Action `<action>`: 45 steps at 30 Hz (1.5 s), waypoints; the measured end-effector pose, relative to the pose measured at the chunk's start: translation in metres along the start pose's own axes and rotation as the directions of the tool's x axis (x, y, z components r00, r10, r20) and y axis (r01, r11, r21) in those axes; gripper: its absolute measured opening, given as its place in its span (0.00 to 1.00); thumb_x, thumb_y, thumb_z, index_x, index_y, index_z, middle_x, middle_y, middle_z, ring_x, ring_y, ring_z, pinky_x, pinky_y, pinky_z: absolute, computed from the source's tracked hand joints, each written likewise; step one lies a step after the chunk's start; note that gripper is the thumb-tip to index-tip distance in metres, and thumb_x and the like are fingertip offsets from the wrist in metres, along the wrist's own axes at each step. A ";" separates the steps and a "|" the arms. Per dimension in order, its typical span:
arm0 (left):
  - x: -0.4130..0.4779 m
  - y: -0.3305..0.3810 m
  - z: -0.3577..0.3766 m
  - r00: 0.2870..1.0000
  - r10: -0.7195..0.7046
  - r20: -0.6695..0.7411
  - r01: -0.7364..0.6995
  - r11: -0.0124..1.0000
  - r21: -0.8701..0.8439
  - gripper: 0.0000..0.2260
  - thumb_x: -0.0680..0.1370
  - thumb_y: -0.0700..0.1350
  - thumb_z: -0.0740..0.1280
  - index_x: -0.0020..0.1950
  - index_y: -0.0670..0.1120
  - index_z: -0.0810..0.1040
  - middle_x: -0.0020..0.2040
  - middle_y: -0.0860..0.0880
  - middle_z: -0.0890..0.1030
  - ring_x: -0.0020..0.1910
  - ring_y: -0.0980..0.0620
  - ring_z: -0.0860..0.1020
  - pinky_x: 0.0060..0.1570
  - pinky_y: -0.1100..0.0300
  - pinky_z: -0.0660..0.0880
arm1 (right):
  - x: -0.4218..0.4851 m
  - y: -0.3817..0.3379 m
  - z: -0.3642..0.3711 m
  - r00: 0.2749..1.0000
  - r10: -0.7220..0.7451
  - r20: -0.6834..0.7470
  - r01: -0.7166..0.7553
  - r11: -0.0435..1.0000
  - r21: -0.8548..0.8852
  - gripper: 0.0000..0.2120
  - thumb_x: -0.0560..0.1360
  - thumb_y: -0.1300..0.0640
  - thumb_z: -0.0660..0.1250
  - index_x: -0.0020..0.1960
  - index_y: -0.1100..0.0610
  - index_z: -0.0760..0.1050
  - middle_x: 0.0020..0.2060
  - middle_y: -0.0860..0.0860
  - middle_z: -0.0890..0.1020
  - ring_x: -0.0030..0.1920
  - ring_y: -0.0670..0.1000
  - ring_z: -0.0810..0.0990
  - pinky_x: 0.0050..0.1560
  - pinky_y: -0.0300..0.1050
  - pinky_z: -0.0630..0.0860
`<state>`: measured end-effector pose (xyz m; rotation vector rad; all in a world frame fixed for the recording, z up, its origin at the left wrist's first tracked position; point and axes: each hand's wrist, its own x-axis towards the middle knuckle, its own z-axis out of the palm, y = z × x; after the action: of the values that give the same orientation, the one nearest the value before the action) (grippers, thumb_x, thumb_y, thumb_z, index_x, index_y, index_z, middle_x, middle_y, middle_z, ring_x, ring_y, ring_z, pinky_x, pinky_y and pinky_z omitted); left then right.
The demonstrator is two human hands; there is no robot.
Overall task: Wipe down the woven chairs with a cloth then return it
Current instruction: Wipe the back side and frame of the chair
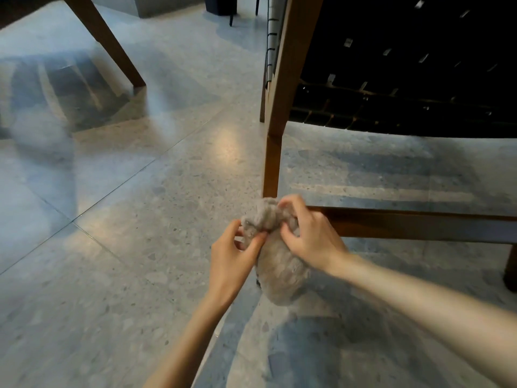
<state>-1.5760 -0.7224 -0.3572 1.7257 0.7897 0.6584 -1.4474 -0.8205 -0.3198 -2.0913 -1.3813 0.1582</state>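
Looking down through the head camera, I have both hands on the cloth (279, 271), a bunched grey-beige rag held above the floor (112, 247). It sits on the near side of the woven chair (405, 65), close to the foot of its nearest wooden leg (272, 163). I cannot tell whether the cloth touches that leg.

My left hand (232, 261) comes in from the near left. Its grip is clamped on the cloth's left edge, thumb and curled fingers pinching a fold. My right hand (313, 239) reaches in from the right, its grip also clamped on the cloth, with fingers curled over the crumpled top. The upper part of the cloth is gathered between my two hands, and the rest hangs below them in a rounded lump.

The chair fills the far right, with dark woven straps set in a brown wooden frame. A low wooden rail (419, 222) runs right from the foot of the leg, passing just behind my right hand.

At the far left another slanted wooden leg (112, 43) stands on the floor, well apart from the chair. The floor is speckled grey tile with pale reflections
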 end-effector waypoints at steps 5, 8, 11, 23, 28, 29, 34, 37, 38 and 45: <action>0.018 0.063 -0.011 0.994 -0.100 0.048 0.109 0.957 -0.271 0.12 0.77 0.51 0.65 0.54 0.43 0.73 0.44 0.46 0.82 0.38 0.53 0.83 0.36 0.55 0.81 | 0.036 -0.024 -0.058 0.975 0.089 0.203 -0.115 0.986 0.121 0.18 0.79 0.51 0.63 0.57 0.42 0.52 0.44 0.55 0.80 0.34 0.56 0.81 0.33 0.54 0.80; 0.031 0.093 -0.003 0.972 -0.178 0.151 0.226 0.884 -0.410 0.15 0.79 0.53 0.61 0.53 0.42 0.75 0.42 0.46 0.83 0.37 0.51 0.82 0.37 0.54 0.82 | 0.035 -0.031 -0.081 0.961 0.106 0.256 -0.140 0.983 0.116 0.31 0.72 0.48 0.72 0.65 0.44 0.55 0.54 0.47 0.77 0.47 0.46 0.81 0.47 0.41 0.81; 0.040 0.109 0.012 0.946 -0.150 0.288 0.262 0.876 -0.406 0.16 0.82 0.54 0.55 0.51 0.48 0.79 0.39 0.54 0.84 0.36 0.56 0.82 0.36 0.62 0.80 | 0.029 -0.019 -0.095 0.995 0.087 0.057 -0.092 0.993 0.077 0.25 0.73 0.54 0.72 0.65 0.48 0.64 0.55 0.44 0.77 0.50 0.41 0.78 0.49 0.33 0.76; 0.082 0.064 0.060 0.935 0.350 -0.065 -0.304 0.881 0.363 0.28 0.78 0.41 0.66 0.74 0.55 0.61 0.77 0.51 0.51 0.74 0.50 0.53 0.70 0.63 0.55 | 0.066 0.056 -0.040 0.839 0.113 -0.532 -0.084 0.993 0.078 0.14 0.75 0.60 0.69 0.61 0.55 0.78 0.50 0.52 0.75 0.45 0.36 0.69 0.50 0.19 0.63; 0.092 0.049 0.063 0.838 0.543 -0.058 -0.363 0.634 0.683 0.35 0.73 0.32 0.67 0.76 0.51 0.60 0.78 0.44 0.43 0.76 0.42 0.41 0.72 0.52 0.52 | 0.131 0.061 -0.015 0.674 0.222 -0.704 -0.016 0.958 0.287 0.10 0.74 0.60 0.70 0.55 0.59 0.81 0.48 0.55 0.81 0.46 0.44 0.76 0.46 0.23 0.69; 0.091 0.048 0.063 0.822 0.567 -0.052 -0.374 0.605 0.703 0.36 0.72 0.31 0.67 0.76 0.49 0.59 0.77 0.43 0.42 0.76 0.41 0.41 0.71 0.51 0.56 | 0.137 0.060 -0.014 0.652 0.245 -0.717 0.002 0.946 0.325 0.09 0.73 0.61 0.71 0.54 0.60 0.82 0.47 0.55 0.81 0.45 0.44 0.76 0.45 0.23 0.70; 0.091 0.044 0.066 0.814 0.578 0.052 -0.437 0.552 0.710 0.38 0.72 0.28 0.65 0.78 0.44 0.53 0.77 0.45 0.40 0.74 0.37 0.58 0.54 0.56 0.77 | 0.159 0.063 -0.002 0.599 0.377 -0.707 0.025 0.873 0.487 0.05 0.70 0.59 0.73 0.41 0.56 0.77 0.40 0.52 0.81 0.38 0.42 0.77 0.36 0.28 0.73; 0.087 0.040 0.071 0.823 0.562 0.081 -0.408 0.485 0.774 0.37 0.73 0.25 0.62 0.78 0.41 0.50 0.77 0.40 0.42 0.77 0.41 0.47 0.70 0.45 0.64 | 0.160 0.066 -0.003 0.604 0.389 -0.696 0.010 0.869 0.495 0.06 0.70 0.58 0.73 0.40 0.55 0.75 0.39 0.52 0.81 0.37 0.41 0.76 0.34 0.29 0.72; 0.085 0.039 0.073 0.828 0.551 0.099 -0.390 0.442 0.808 0.38 0.72 0.25 0.61 0.77 0.40 0.49 0.78 0.40 0.43 0.77 0.43 0.44 0.73 0.45 0.57 | 0.160 0.067 -0.006 0.606 0.390 -0.693 -0.001 0.872 0.490 0.06 0.70 0.59 0.72 0.40 0.55 0.75 0.39 0.52 0.80 0.36 0.42 0.75 0.34 0.30 0.71; 0.077 0.041 0.090 0.848 0.492 0.197 -0.371 0.286 0.884 0.34 0.72 0.30 0.63 0.76 0.37 0.52 0.77 0.39 0.48 0.77 0.43 0.46 0.75 0.47 0.49 | 0.153 0.072 -0.022 0.583 0.463 -0.668 -0.051 0.841 0.539 0.04 0.68 0.65 0.71 0.41 0.60 0.78 0.41 0.53 0.80 0.39 0.48 0.76 0.38 0.37 0.72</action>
<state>-1.4520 -0.7246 -0.3386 3.0520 0.8048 0.7469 -1.3127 -0.7169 -0.3069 -1.5963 -0.4094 -0.2673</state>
